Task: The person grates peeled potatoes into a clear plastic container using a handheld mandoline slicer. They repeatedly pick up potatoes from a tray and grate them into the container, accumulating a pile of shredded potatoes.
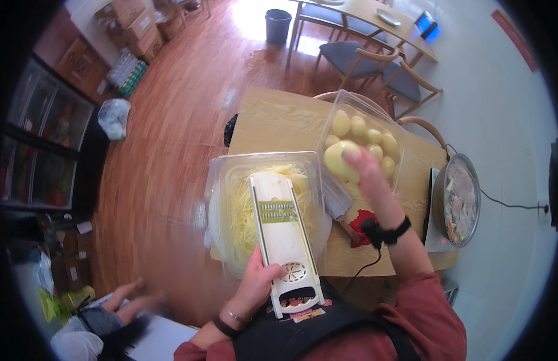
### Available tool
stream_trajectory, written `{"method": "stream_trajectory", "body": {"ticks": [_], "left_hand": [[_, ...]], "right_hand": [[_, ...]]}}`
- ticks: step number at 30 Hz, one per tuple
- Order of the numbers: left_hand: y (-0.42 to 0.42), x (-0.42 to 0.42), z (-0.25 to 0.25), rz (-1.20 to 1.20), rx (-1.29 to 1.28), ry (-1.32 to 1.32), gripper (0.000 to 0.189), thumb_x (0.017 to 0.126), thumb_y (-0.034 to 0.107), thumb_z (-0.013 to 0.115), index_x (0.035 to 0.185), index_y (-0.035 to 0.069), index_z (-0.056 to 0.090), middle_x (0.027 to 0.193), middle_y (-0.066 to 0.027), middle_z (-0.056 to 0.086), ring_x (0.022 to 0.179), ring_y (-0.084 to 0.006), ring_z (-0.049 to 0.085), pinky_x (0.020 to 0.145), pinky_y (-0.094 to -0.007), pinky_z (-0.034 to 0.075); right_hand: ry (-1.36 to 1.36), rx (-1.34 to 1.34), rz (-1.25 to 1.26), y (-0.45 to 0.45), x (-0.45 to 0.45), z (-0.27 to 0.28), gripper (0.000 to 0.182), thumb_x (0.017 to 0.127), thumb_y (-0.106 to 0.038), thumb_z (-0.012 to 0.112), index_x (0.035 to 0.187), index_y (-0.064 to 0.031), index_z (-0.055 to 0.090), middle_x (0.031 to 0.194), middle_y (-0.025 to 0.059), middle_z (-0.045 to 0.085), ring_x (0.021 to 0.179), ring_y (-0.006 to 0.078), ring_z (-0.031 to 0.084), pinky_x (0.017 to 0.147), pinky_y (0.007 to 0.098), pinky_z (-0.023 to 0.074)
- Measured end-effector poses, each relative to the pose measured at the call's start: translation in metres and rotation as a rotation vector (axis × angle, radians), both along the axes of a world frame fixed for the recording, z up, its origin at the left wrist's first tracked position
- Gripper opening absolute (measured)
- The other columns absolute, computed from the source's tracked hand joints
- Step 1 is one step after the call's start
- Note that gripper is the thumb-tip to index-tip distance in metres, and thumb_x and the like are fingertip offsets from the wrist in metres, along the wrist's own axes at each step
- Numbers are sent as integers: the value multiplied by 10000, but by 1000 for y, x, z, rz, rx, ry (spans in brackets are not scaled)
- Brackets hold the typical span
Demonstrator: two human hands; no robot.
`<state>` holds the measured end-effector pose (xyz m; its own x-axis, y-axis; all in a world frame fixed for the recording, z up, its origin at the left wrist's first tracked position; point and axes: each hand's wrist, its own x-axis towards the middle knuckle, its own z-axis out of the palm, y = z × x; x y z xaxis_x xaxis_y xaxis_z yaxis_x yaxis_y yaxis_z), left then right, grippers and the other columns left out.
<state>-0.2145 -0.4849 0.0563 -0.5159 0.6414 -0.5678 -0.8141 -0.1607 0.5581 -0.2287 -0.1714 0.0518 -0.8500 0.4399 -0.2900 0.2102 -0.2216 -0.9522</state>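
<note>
My left hand (259, 280) grips the lower part of a white plastic mandoline grater (281, 239) with a green toothed insert. The grater lies slanted over a clear plastic tub (319, 180) that holds pale yellow potato shreds (243, 216). My right hand (367, 169) holds a large peeled potato (340, 160) above a second clear container (396, 122), where several peeled potatoes (358, 126) lie. Between the containers and my right forearm rests a cleaver (336, 198) with a wooden handle, beside a crumpled red cloth or bag (362, 225).
A metal bowl of raw meat (459, 198) stands on a scale (437, 234) at the wooden table's right. A cable runs to the wall. Chairs (351, 61) stand beyond the table. Another person's arms (130, 300) show at lower left. Glass-door fridges (44, 149) stand at far left.
</note>
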Motion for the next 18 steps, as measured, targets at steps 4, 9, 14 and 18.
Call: {"method": "stream_trajectory", "body": {"ticks": [4,9,14,18], "left_hand": [[2,0,7,4,6,50,614,735,-83,524,1335,-15,411,1177,-132,594,1049,-215,615,903,-340,522],[-7,6,5,37,46,44,626,741,-100,519,1349,11,419,1175,-102,587,1049,-186,603,887,-312,517],[-14,11,21,-78,49,55,650,741,-98,523,1371,1,393,1216,-91,566,1104,-168,571,932,-315,488],[-16,16,21,-77,75,39,663,755,-114,512,1388,3,358,1224,-97,564,1131,-178,569,953,-327,488]], "right_hand": [[-34,380,178,-103,25,23,424,854,-254,718,1162,-7,565,1011,108,642,857,203,629,774,307,515],[92,930,311,-145,46,41,437,804,-196,721,1168,-8,568,996,175,612,901,320,614,810,391,502],[160,1117,296,-130,20,2,386,819,-204,679,1147,-36,562,921,177,579,858,383,586,774,439,498],[126,1148,171,-119,-12,-8,330,838,-199,654,1109,-40,555,958,194,561,873,401,582,785,447,499]]}}
